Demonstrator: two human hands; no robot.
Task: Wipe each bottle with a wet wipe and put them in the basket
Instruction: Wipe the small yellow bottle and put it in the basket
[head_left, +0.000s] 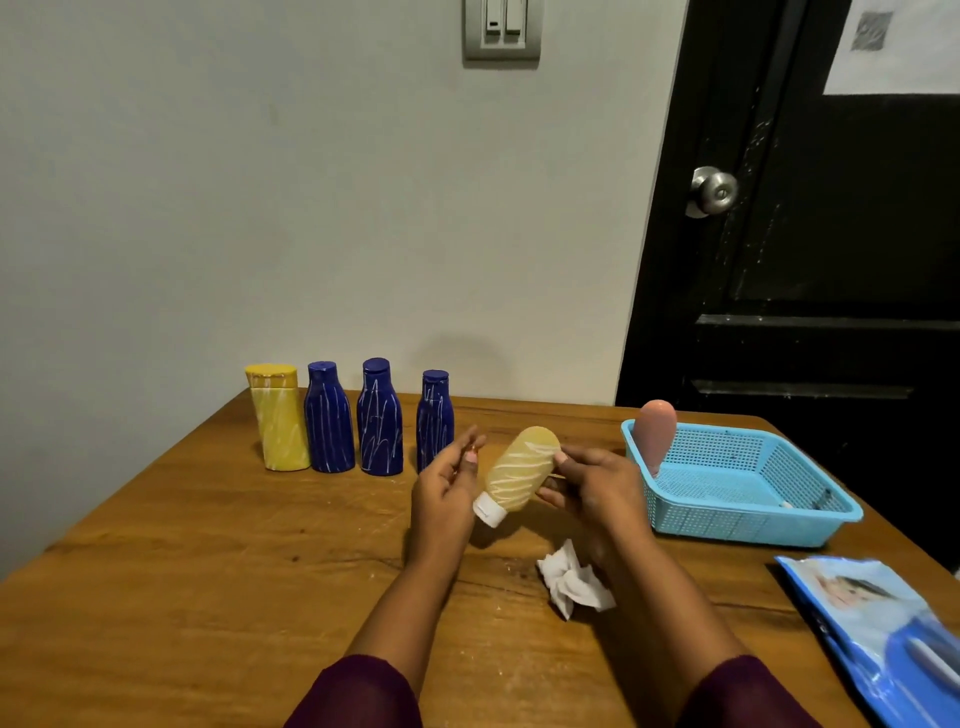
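- Amber bottle (522, 467), white-streaked, is held tilted above the table (208, 545), white cap (490, 510) lowest.
- Right hand (592, 480) grips its body; left hand (447, 486) is half open beside the cap, contact unclear.
- Crumpled wipe (574, 579) lies on the table below the hands.
- Basket (737, 486) at right holds one pink bottle (655, 434).
- Yellow bottle (278, 415) and three blue bottles (379, 415) stand in a row behind.

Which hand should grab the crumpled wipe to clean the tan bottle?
Probably the left hand: it's open and only beside the tan bottle, which the right hand grips by its upper end. The crumpled wipe lies on the table below the right wrist, so left reaches across.
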